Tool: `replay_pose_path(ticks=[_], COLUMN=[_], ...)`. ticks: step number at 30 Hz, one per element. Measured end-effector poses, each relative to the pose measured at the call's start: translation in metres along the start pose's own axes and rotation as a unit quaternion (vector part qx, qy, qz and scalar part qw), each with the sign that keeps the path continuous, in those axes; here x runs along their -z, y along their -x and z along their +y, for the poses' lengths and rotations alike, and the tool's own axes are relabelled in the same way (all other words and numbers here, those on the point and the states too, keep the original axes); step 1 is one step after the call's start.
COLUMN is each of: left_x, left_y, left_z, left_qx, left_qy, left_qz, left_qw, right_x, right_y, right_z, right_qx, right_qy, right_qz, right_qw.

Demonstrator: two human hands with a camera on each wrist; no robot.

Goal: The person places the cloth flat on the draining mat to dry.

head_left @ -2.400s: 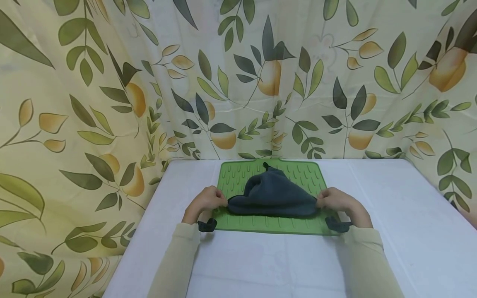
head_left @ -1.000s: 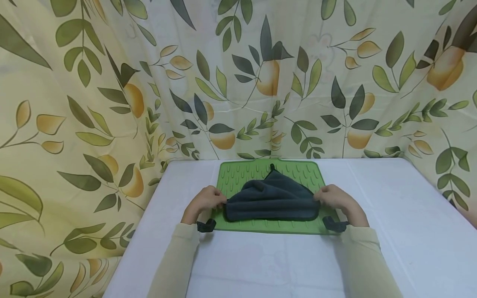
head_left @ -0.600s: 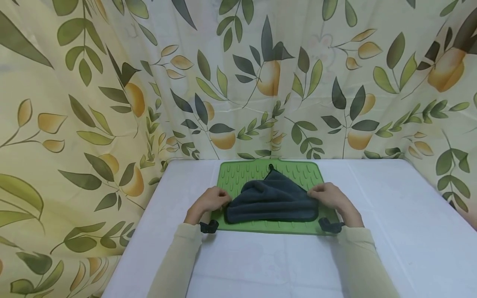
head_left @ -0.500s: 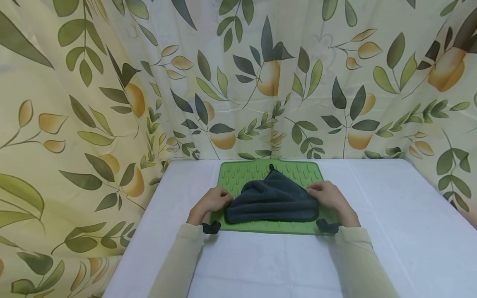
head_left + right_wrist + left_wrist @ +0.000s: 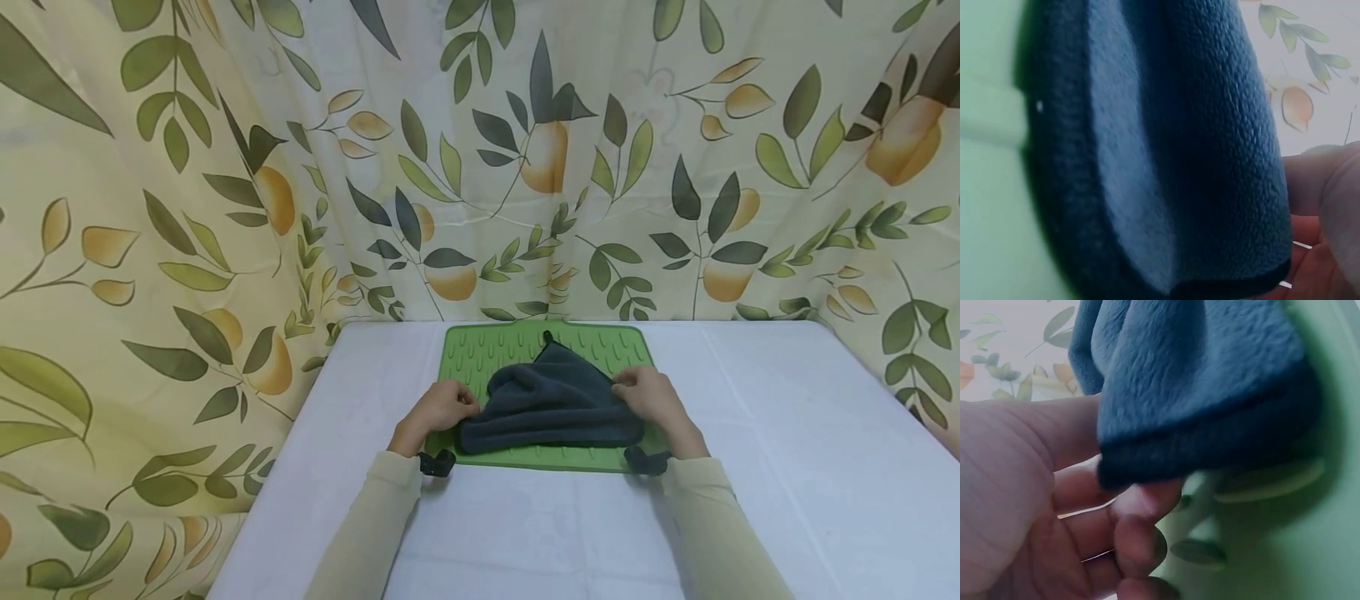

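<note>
A dark blue-grey cloth (image 5: 551, 408) with a black edge lies bunched on a green ridged mat (image 5: 592, 337). Its front edge lies fairly straight, and a small black loop (image 5: 548, 337) tops its far corner. My left hand (image 5: 441, 406) pinches the cloth's left side; in the left wrist view, the fingers (image 5: 1138, 544) curl under the cloth (image 5: 1197, 375) while the thumb passes behind it. At the right side, my right hand (image 5: 651, 398) holds the cloth between thumb and fingers. The right wrist view has the cloth (image 5: 1222, 156) covering the fingertips.
A white-covered table (image 5: 525, 533) carries the mat. A curtain (image 5: 480, 225) printed with leaves and fruit hangs behind and to the left. Black wrist cameras (image 5: 437, 463) sit under both wrists, near the mat's front edge.
The cloth's raised front has come down flatter toward the near side. Both hands have moved inward from the front corners, the right one also slightly farther back.
</note>
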State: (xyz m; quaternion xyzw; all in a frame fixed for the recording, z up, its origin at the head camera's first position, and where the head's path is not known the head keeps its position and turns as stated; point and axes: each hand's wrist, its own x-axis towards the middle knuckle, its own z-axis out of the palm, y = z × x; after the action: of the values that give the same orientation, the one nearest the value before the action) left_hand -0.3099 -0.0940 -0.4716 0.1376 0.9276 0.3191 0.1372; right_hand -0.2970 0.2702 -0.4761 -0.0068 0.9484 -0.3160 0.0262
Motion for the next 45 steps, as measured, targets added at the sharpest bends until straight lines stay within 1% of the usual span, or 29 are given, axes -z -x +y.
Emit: replay_pose_path(ticks=[3, 7, 11, 14, 17, 22, 27, 32, 36, 38, 40, 43, 45], left_x=[0.002, 0.004, 0.002, 0.002, 0.004, 0.013, 0.02, 0.023, 0.022, 0.022, 0.021, 0.021, 0.02], left_y=[0.002, 0.004, 0.005, 0.006, 0.006, 0.006, 0.006, 0.006, 0.005, 0.005, 0.005, 0.005, 0.005], left_z=[0.002, 0.002, 0.002, 0.002, 0.001, -0.005, -0.011, -0.014, -0.015, -0.016, -0.016, -0.015, -0.015], left_qx=[0.005, 0.004, -0.015, -0.026, -0.013, 0.01, 0.022, 0.033, 0.04, 0.039, 0.037, 0.03, 0.027], left_qy=[-0.007, -0.018, -0.017, -0.016, -0.011, 0.011, 0.033, 0.044, 0.048, 0.046, 0.042, 0.036, 0.036], left_qz=[-0.02, -0.052, -0.085, -0.094, -0.079, -0.03, 0.016, 0.04, 0.04, 0.032, 0.016, -0.002, -0.004], left_qw=[0.9998, 0.9985, 0.9961, 0.9951, 0.9967, 0.9994, 0.9991, 0.9977, 0.9972, 0.9977, 0.9983, 0.9989, 0.999], right_x=[0.004, 0.008, 0.009, 0.01, 0.013, 0.021, 0.03, 0.035, 0.037, 0.037, 0.037, 0.037, 0.036], right_y=[0.002, 0.004, 0.004, 0.004, 0.004, 0.008, 0.012, 0.013, 0.014, 0.015, 0.015, 0.015, 0.015], right_z=[0.001, 0.002, 0.003, 0.006, 0.01, 0.016, 0.018, 0.019, 0.02, 0.02, 0.019, 0.018, 0.018], right_qx=[-0.01, -0.023, -0.025, -0.02, -0.015, -0.023, -0.036, -0.055, -0.058, -0.055, -0.052, -0.043, -0.036], right_qy=[0.003, -0.008, -0.017, -0.017, -0.015, -0.025, -0.056, -0.07, -0.068, -0.068, -0.064, -0.052, -0.043], right_qz=[-0.001, -0.002, 0.0, 0.006, 0.009, 0.001, -0.035, -0.069, -0.091, -0.1, -0.107, -0.108, -0.102], right_qw=[1.0, 1.0, 1.0, 1.0, 1.0, 0.999, 0.997, 0.994, 0.992, 0.991, 0.991, 0.992, 0.993])
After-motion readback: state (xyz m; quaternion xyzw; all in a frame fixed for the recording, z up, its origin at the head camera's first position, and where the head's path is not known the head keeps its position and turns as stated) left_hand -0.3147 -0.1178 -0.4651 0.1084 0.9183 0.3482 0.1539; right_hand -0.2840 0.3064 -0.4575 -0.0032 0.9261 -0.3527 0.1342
